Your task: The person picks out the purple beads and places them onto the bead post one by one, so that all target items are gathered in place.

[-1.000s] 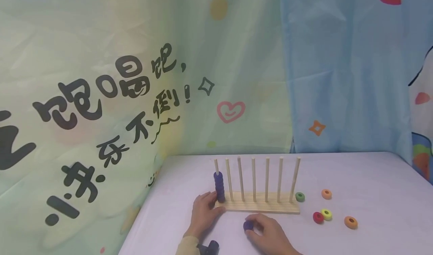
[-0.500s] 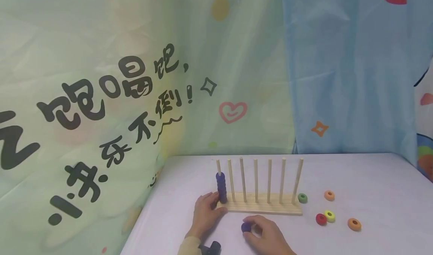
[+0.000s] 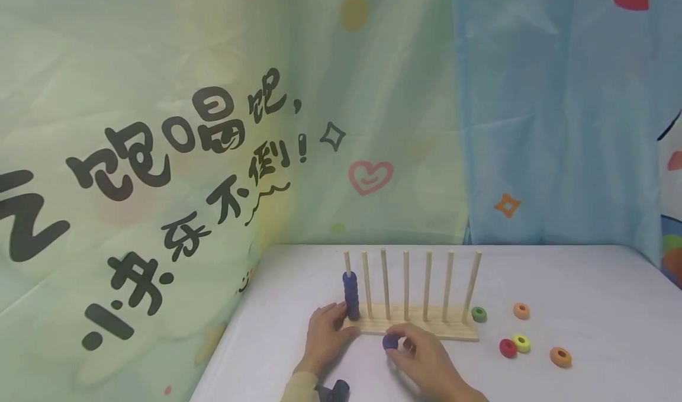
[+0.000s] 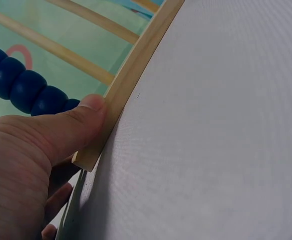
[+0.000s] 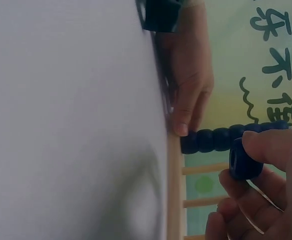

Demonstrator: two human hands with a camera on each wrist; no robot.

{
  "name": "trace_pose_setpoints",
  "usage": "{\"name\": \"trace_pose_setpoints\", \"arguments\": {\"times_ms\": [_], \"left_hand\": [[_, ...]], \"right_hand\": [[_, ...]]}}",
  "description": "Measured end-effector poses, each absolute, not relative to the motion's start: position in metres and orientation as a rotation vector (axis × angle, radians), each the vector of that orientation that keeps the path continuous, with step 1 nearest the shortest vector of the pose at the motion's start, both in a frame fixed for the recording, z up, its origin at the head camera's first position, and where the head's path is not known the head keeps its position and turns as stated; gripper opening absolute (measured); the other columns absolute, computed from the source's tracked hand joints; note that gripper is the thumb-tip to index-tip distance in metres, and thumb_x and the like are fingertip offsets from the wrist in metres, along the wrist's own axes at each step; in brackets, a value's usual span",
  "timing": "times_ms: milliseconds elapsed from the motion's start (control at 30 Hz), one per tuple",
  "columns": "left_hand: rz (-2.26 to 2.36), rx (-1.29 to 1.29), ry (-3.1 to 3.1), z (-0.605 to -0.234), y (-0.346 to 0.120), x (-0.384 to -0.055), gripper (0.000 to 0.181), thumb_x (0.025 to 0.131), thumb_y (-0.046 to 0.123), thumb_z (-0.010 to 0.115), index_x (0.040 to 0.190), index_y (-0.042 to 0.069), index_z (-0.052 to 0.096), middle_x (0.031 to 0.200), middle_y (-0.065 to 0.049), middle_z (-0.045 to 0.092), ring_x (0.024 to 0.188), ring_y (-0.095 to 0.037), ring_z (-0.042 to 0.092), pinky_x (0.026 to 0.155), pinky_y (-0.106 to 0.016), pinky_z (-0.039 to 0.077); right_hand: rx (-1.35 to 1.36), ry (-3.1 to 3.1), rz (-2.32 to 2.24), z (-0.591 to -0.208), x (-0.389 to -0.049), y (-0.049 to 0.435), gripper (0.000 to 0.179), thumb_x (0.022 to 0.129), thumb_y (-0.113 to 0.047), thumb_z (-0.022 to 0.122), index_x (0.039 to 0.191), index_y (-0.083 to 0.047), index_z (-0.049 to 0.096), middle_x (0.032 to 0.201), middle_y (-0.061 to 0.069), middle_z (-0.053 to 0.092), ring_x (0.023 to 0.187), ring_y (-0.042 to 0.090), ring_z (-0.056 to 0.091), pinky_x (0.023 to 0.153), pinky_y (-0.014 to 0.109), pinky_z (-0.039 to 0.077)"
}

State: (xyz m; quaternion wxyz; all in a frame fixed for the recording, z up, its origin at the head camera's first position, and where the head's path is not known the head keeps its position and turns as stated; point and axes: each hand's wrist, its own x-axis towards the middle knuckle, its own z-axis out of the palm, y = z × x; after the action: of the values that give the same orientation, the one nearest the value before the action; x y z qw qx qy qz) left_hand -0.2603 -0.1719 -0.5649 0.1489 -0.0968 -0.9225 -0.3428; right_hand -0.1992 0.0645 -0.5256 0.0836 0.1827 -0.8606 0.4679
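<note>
A wooden peg rack (image 3: 421, 325) with several upright pegs stands on the table. Its leftmost peg carries a stack of dark blue beads (image 3: 350, 295), the peg's top showing above them. My left hand (image 3: 324, 338) grips the rack's left end; in the left wrist view the thumb (image 4: 88, 117) lies on the front edge of the base, beside the lowest bead. My right hand (image 3: 423, 357) pinches one loose blue bead (image 5: 243, 161) between thumb and fingers, in front of the rack. The bead's hole shows in the right wrist view.
To the rack's right lie a green bead (image 3: 479, 314), a red bead (image 3: 508, 348), a yellow bead (image 3: 521, 343) and two orange beads (image 3: 561, 357). A printed curtain (image 3: 367, 112) hangs behind the white table (image 3: 602, 301).
My right hand has lifted the blue bead slightly up towards the rack's front edge. The left hand keeps its grip on the rack. The head view has shifted a little.
</note>
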Motion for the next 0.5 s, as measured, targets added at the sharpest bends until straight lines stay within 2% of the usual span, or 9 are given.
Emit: {"name": "trace_pose_setpoints", "arguments": {"times_ms": [500], "left_hand": [[-0.972,-0.279,-2.647,-0.563,-0.171,-0.259,0.056,0.076,0.036,0.08,0.125,0.012,0.067,0.12,-0.006,0.069,0.12,-0.032,0.056,0.112,-0.057,0.031]], "right_hand": [[0.706,-2.368,1.219,-0.467,-0.223,0.057,0.032,0.08,-0.013,0.079,0.11,-0.016,0.069,0.098,-0.01,0.069,0.075,0.005,0.056,0.063,0.025,0.053]]}}
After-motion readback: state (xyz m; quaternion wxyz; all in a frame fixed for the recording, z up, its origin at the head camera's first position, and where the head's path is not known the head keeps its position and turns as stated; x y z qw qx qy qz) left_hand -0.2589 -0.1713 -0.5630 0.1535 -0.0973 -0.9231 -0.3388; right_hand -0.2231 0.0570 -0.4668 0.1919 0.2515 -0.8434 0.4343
